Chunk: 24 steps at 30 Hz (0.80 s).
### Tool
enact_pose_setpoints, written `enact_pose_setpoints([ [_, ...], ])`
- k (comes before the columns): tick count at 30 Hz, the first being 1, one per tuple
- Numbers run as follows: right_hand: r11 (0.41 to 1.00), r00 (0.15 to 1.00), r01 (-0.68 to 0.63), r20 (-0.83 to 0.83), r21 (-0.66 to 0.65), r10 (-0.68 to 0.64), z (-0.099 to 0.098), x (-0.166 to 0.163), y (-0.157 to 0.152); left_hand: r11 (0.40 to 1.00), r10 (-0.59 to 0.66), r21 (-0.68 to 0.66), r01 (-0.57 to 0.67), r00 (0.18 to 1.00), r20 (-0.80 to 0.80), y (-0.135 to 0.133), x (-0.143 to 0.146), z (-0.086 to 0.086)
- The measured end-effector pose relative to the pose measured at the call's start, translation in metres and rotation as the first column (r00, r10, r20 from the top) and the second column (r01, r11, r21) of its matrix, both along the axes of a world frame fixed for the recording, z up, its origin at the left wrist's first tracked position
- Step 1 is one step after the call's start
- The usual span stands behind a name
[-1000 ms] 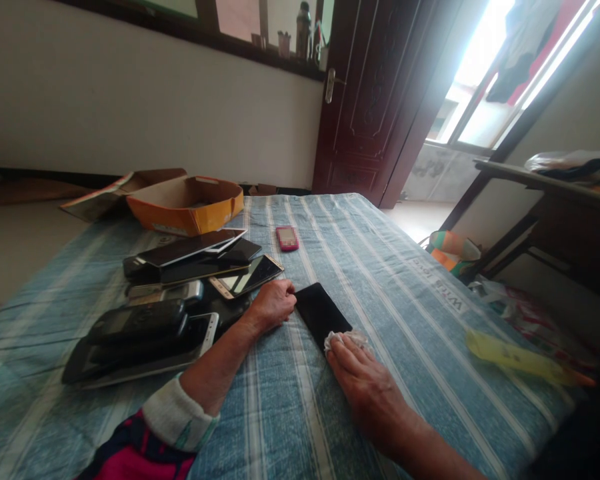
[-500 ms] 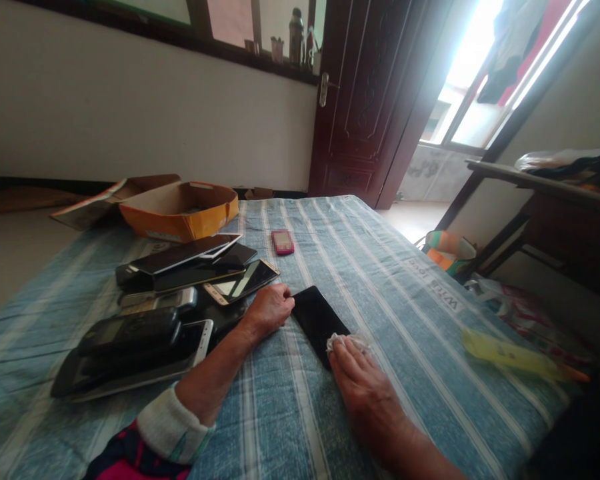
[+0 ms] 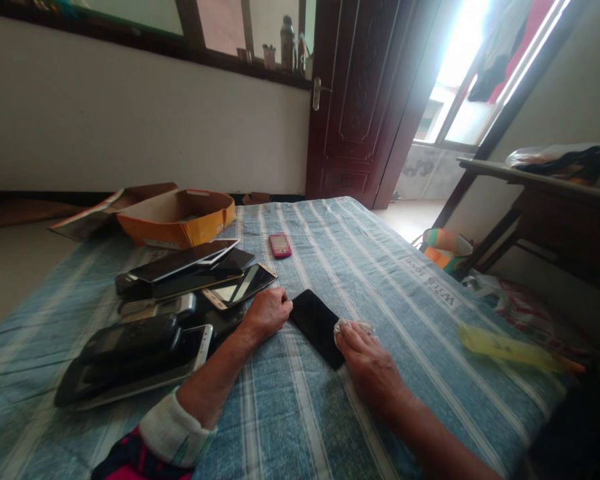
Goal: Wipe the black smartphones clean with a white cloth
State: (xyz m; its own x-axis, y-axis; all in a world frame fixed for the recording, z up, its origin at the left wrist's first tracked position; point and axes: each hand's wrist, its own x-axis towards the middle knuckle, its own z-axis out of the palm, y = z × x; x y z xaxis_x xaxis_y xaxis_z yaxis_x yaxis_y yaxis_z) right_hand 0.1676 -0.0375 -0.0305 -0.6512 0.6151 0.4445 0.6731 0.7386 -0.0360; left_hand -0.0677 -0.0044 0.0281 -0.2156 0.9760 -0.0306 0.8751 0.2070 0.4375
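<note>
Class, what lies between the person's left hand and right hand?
In the head view, a flat black device lies between the left hand and the right hand, on the striped cloth.

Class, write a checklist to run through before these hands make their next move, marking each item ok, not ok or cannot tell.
1. Black phone lies on the striped cloth: ok.
2. Left hand is at the phone's far left corner: ok; its grip: cannot tell.
3. Right hand holds the white wad by the phone's right edge: ok.
4. Pink device lies apart from both hands: ok.
5. Piled devices lie separately: not ok, several overlap.
6. Screen is spotless: cannot tell.
</note>
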Motion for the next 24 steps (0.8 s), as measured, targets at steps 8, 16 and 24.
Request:
enact_pose_setpoints([
  [8,0.988,1.000,-0.001,0.024,-0.157,0.005,0.019,-0.017,0.025,0.998,-0.061,-0.031,0.057,0.989,-0.138,-0.001,-0.002,0.001],
  [16,0.978,0.992,0.027,0.126,-0.206,-0.001,0.041,-0.071,0.049,0.996,-0.067,-0.069,0.055,0.979,-0.195,0.000,-0.001,0.001],
  [24,0.995,0.990,-0.075,0.115,-0.070,0.083,0.022,-0.061,0.026,0.996,-0.063,-0.079,0.047,0.977,-0.202,0.000,-0.001,0.001],
])
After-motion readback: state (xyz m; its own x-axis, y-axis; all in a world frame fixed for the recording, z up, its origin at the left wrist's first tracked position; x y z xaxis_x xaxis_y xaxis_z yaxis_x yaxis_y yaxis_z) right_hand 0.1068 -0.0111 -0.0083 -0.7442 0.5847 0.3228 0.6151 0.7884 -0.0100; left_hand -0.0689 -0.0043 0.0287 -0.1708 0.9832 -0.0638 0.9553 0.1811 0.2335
